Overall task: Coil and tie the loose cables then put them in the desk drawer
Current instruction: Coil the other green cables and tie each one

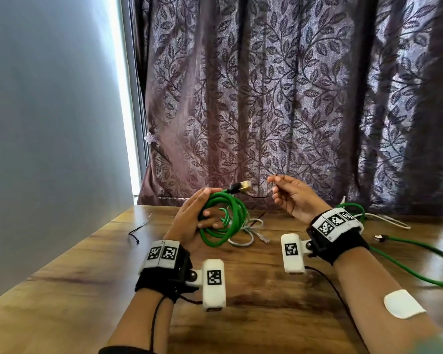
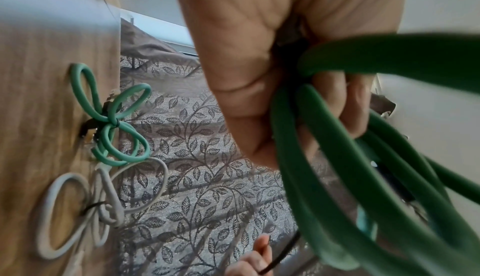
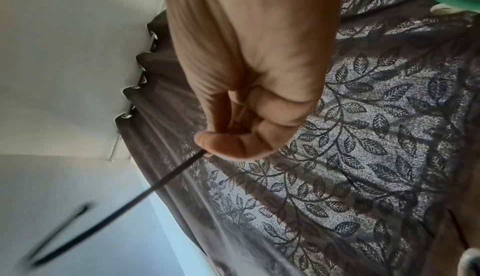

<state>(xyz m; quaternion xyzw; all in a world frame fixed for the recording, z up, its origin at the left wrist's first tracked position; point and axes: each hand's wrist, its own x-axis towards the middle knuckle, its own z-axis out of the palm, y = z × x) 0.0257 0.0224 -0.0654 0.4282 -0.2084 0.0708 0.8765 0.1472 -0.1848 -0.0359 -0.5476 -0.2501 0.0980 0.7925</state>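
Two hands at work, both occupied. Your left hand (image 1: pixel 195 217) is held above the tabletop (image 1: pixel 253 290) with its fingers curled through a green cable coil (image 1: pixel 224 221); that grip keeps the several loops stacked so they cannot spring apart, and in the left wrist view the strands run bunched between palm and fingers. The coil's plug (image 1: pixel 242 186), dark with a pale metal end, sticks up and out toward your other hand, clear of the loops. Your right hand (image 1: pixel 290 194) is raised level with it, thumb and forefinger pinching a thin black tie (image 1: pixel 262 195); the tie runs toward the coil, and whether it is already threaded round the loops cannot be told. By my judgement you hold it taut and apart so it can be drawn round the bundle and cinched. Item in hand: thick, glossy green cable, round in section, wound in roughly equal loops, not yet visibly bound. Other stock on the tabletop: a grey cable (image 1: pixel 246 231) lying under and just beside the held coil; a loose green cable (image 1: pixel 420 261) trailing off to your right, uncoiled; a white cable (image 1: pixel 391 221) near the curtain (image 1: pixel 292 98); a spare black tie (image 1: pixel 138 229) to your left. The left wrist view also shows a tied green bundle (image 2: pixel 114 120) and a tied grey bundle (image 2: pixel 101 208) lying together. No drawer is in view.
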